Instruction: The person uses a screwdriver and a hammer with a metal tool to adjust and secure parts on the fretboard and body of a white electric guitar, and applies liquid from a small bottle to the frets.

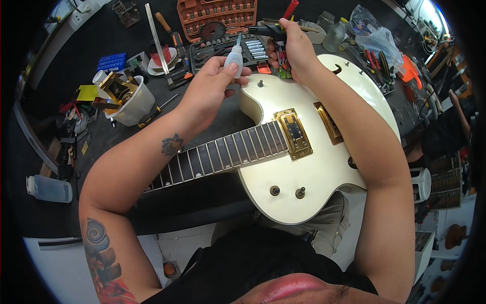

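My left hand (215, 78) is closed around a small translucent squeeze bottle (233, 62), which stands upright with its thin tip pointing up. In my right hand (297, 53) is a torch lighter (283, 58) with a patterned body and a black head. Its black nozzle points left, close to the bottle's tip; I cannot make out a flame. Below both hands lies a cream electric guitar (324, 177) with gold pickups and a dark fretboard (223, 154). My left forearm crosses over the neck, and my right forearm passes over the body.
An orange socket case (217, 15) stands open at the back, beside a grey tool tray (202, 53). A white tub (134, 106) of parts and a screwdriver (157, 110) are on the left. Glass jars (335, 34) and pliers (373, 58) lie at the right. A plastic bottle (49, 189) lies far left.
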`<action>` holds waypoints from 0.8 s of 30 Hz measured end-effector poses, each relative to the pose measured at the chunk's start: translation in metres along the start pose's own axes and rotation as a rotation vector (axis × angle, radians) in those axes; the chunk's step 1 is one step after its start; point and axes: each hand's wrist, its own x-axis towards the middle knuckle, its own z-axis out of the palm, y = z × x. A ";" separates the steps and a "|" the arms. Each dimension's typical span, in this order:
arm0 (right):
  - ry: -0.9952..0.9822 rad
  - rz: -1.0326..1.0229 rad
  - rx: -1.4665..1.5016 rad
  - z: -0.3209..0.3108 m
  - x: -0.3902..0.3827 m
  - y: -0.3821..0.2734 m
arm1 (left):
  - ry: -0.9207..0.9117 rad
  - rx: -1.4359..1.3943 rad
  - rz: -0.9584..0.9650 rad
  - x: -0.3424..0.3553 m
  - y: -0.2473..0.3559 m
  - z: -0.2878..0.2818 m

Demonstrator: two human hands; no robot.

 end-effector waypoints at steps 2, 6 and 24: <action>0.003 0.005 -0.003 0.001 0.000 0.000 | 0.001 0.000 0.000 0.000 0.000 0.000; 0.017 0.004 -0.012 0.001 0.000 0.000 | -0.001 0.006 0.003 -0.001 0.001 0.000; -0.001 0.001 -0.046 0.001 0.000 0.000 | -0.006 0.009 0.011 -0.001 0.000 -0.001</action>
